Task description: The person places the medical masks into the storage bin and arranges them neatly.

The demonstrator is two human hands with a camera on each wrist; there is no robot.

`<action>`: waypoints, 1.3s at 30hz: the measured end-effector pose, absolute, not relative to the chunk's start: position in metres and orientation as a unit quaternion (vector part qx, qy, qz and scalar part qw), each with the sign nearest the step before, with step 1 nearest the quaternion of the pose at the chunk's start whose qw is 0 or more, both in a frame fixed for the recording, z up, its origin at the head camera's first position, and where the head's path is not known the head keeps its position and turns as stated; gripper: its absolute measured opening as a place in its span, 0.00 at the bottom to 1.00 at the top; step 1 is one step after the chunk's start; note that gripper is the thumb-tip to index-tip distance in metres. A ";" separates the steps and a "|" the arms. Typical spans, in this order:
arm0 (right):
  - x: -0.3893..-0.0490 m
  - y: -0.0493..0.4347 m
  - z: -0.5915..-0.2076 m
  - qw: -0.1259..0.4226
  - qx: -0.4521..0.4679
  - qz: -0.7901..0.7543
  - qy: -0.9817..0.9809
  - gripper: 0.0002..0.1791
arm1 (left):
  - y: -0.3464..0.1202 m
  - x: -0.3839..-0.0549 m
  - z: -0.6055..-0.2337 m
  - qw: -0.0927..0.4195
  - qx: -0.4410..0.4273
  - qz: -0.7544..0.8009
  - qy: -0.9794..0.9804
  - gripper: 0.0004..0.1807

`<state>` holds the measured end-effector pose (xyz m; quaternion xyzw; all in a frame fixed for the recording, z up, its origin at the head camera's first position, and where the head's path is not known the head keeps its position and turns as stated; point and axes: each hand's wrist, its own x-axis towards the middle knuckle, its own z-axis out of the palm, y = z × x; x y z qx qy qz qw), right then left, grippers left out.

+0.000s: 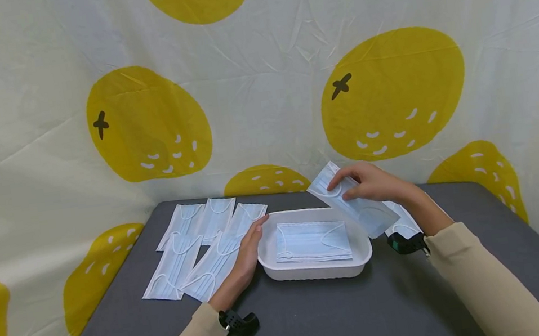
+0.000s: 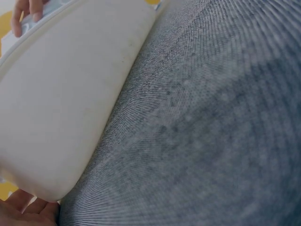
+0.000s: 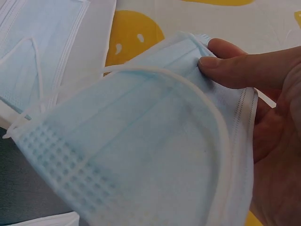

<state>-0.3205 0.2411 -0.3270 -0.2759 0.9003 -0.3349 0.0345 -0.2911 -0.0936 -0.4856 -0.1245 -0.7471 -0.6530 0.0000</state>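
Observation:
Between the thumb and fingers of my right hand (image 1: 371,182), a light blue face mask (image 3: 141,127) is pinched and hangs tilted over the right side of a white plastic tray (image 1: 309,272). Its white ear loop arcs across it in the right wrist view. Inside the tray lies a small pile of blue masks (image 1: 312,242), loops on top. My left hand (image 1: 247,253) rests against the tray's left end with its fingers stretched along the wall; in the left wrist view its fingers (image 2: 35,207) touch the tray's lower corner.
Several masks (image 1: 203,250) lie spread, partly overlapping, on the dark grey table (image 1: 311,327) left of the tray. Another mask (image 1: 403,223) lies right of it, partly hidden by my right hand and wrist. A white curtain (image 1: 260,95) printed with yellow fruit hangs behind the table.

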 end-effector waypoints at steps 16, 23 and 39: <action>-0.327 0.226 -0.315 0.039 -0.294 -0.329 0.896 0.14 | -0.093 -0.293 -0.487 0.006 -0.131 -0.652 -0.747 0.27; -0.330 0.214 -0.317 0.059 -0.300 -0.330 0.893 0.14 | -0.093 -0.293 -0.487 0.004 -0.133 -0.653 -0.745 0.27; -0.343 0.190 -0.327 0.135 -0.328 -0.330 0.875 0.17 | -0.093 -0.292 -0.489 0.008 -0.135 -0.655 -0.744 0.27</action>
